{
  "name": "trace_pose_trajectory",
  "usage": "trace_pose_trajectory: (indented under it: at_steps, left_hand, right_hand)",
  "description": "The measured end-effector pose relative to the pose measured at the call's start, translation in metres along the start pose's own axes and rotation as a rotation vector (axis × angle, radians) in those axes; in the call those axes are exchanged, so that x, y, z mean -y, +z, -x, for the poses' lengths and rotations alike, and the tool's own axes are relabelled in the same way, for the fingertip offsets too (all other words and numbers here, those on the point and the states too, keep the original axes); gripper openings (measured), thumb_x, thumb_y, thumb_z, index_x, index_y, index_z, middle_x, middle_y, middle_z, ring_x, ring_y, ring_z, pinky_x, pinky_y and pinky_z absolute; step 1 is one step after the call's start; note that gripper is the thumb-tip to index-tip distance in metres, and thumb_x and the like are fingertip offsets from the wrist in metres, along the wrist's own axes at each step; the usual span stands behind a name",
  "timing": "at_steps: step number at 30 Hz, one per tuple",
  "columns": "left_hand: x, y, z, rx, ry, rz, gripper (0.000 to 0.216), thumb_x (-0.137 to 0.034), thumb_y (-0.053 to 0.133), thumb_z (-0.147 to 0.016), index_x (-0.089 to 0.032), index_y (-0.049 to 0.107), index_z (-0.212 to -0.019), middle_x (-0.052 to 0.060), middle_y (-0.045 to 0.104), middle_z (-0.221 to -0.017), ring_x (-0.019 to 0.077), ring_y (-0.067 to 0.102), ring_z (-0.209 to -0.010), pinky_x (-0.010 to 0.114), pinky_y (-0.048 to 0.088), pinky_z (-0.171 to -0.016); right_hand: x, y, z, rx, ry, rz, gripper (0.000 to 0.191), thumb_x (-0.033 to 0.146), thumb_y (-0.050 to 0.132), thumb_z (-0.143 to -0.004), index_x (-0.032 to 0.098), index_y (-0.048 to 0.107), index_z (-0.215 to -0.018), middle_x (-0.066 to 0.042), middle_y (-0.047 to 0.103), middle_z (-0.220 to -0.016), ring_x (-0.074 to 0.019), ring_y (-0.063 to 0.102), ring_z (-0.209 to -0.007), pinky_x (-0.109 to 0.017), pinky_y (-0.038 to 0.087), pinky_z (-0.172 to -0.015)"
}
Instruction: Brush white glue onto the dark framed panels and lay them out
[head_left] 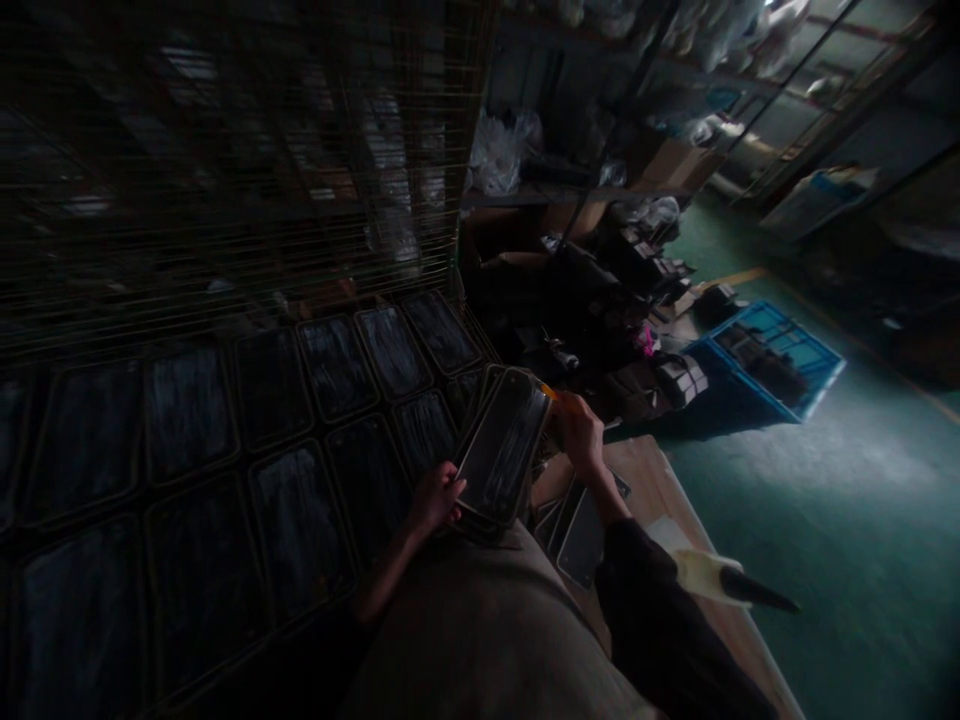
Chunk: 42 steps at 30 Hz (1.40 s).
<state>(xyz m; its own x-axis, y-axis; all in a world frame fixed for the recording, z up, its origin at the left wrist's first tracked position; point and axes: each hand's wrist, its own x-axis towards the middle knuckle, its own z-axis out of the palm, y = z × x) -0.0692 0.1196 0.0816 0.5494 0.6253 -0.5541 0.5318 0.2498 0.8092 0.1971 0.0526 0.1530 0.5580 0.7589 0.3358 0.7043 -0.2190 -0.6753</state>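
Note:
Several dark rectangular plates (504, 445) with pale rims are stacked and tilted before my body. The top one carries whitish streaks. My left hand (441, 497) is closed on the lower left edge of this stack. At the plate's upper right corner my right hand (581, 432) is closed on a small orange tool (549, 392); its exact kind is too dark to make out. More loose dark plates (581, 540) lie below my right forearm. A pale bottle with a long black nozzle (712, 577) lies on the wooden board (652, 470) beside my sleeve.
Rows of similar streaked plates (300, 510) cover the surface to my left, bordered by a wire mesh rack (360, 150). Boxes and dark bundled parts (645, 270) are piled ahead under a shelf (555, 195). A blue crate (776, 360) stands on the green floor (862, 480) at right.

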Motion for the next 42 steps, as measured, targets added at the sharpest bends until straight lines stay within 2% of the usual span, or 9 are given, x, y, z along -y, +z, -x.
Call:
trace_pose_trajectory:
  at_steps: [5, 9, 14, 18, 27, 33, 35, 38, 42]
  left_hand:
    - [0.002, 0.001, 0.001, -0.023, 0.008, 0.031, 0.009, -0.028, 0.048, -0.086, -0.021, 0.043, -0.084, -0.006, 0.056, -0.067, 0.0061, 0.054, -0.037, 0.015, 0.037, -0.037]
    - [-0.002, 0.002, 0.003, -0.034, -0.032, 0.033, 0.008, -0.026, 0.049, -0.085, -0.021, 0.043, -0.083, -0.006, 0.057, -0.068, 0.0061, 0.053, -0.036, 0.015, 0.036, -0.036]
    - [-0.005, 0.001, 0.005, -0.036, -0.019, 0.037, 0.009, -0.027, 0.048, -0.085, -0.021, 0.043, -0.082, -0.005, 0.059, -0.070, 0.0066, 0.054, -0.038, 0.016, 0.037, -0.036]
    - [-0.002, 0.001, 0.003, -0.027, -0.026, 0.031, 0.008, -0.027, 0.049, -0.086, -0.021, 0.043, -0.084, -0.005, 0.058, -0.071, 0.0060, 0.054, -0.037, 0.015, 0.038, -0.037]
    - [0.004, 0.000, 0.001, -0.029, -0.007, 0.049, 0.007, -0.026, 0.049, -0.086, -0.020, 0.046, -0.084, -0.006, 0.056, -0.066, 0.0062, 0.054, -0.037, 0.015, 0.038, -0.037]
    - [0.000, -0.002, 0.003, -0.005, 0.008, 0.070, 0.006, -0.025, 0.050, -0.085, -0.019, 0.047, -0.084, -0.006, 0.057, -0.064, 0.0072, 0.055, -0.037, 0.015, 0.038, -0.037]
    - [0.000, -0.003, 0.005, -0.003, 0.028, 0.091, 0.007, -0.025, 0.050, -0.085, -0.019, 0.048, -0.084, -0.005, 0.059, -0.066, 0.0075, 0.056, -0.038, 0.015, 0.038, -0.036]
    - [0.003, -0.004, 0.005, 0.010, 0.014, 0.133, 0.009, -0.026, 0.049, -0.086, -0.018, 0.050, -0.088, -0.003, 0.062, -0.070, 0.0086, 0.059, -0.040, 0.016, 0.040, -0.037]
    - [0.006, -0.007, 0.004, 0.035, -0.001, 0.188, 0.013, -0.027, 0.047, -0.087, -0.016, 0.052, -0.092, -0.002, 0.062, -0.067, 0.0100, 0.062, -0.046, 0.016, 0.042, -0.039]
  right_hand:
    - [0.007, 0.008, 0.009, 0.167, -0.081, 0.134, 0.031, 0.029, 0.038, -0.096, 0.019, 0.061, -0.114, -0.009, 0.066, -0.106, -0.0182, 0.065, -0.084, -0.026, 0.050, -0.071]
    - [0.011, 0.003, 0.018, 0.306, -0.071, 0.009, 0.029, 0.029, 0.038, -0.096, 0.019, 0.059, -0.115, -0.005, 0.070, -0.086, -0.0166, 0.066, -0.074, -0.024, 0.048, -0.066]
    - [0.015, 0.004, -0.012, 0.193, -0.035, -0.050, 0.032, 0.032, 0.038, -0.096, 0.018, 0.057, -0.118, -0.005, 0.071, -0.084, -0.0180, 0.067, -0.076, -0.027, 0.050, -0.070]
    - [0.010, 0.018, -0.027, 0.232, -0.133, 0.046, 0.032, 0.031, 0.038, -0.096, 0.017, 0.059, -0.116, -0.008, 0.070, -0.095, -0.0192, 0.066, -0.083, -0.028, 0.049, -0.073]
    - [0.020, 0.017, 0.036, 0.465, -0.215, -0.031, 0.029, 0.028, 0.039, -0.098, 0.019, 0.060, -0.116, -0.008, 0.068, -0.102, -0.0177, 0.067, -0.086, -0.024, 0.050, -0.071]
    - [0.037, 0.000, 0.076, 0.595, -0.089, -0.185, 0.028, 0.031, 0.040, -0.098, 0.021, 0.058, -0.117, -0.005, 0.071, -0.091, -0.0170, 0.069, -0.082, -0.024, 0.052, -0.071]
    - [0.037, -0.003, 0.073, 0.555, -0.023, -0.234, 0.029, 0.032, 0.039, -0.098, 0.020, 0.058, -0.117, -0.004, 0.072, -0.086, -0.0174, 0.069, -0.079, -0.024, 0.053, -0.070]
    - [0.032, 0.002, 0.052, 0.368, 0.024, -0.243, 0.031, 0.032, 0.039, -0.098, 0.018, 0.057, -0.118, -0.005, 0.071, -0.087, -0.0187, 0.069, -0.081, -0.026, 0.053, -0.071]
    - [0.028, 0.019, 0.034, 0.283, -0.053, -0.096, 0.028, 0.031, 0.042, -0.096, 0.017, 0.060, -0.114, -0.006, 0.071, -0.092, -0.0197, 0.068, -0.085, -0.027, 0.051, -0.075]
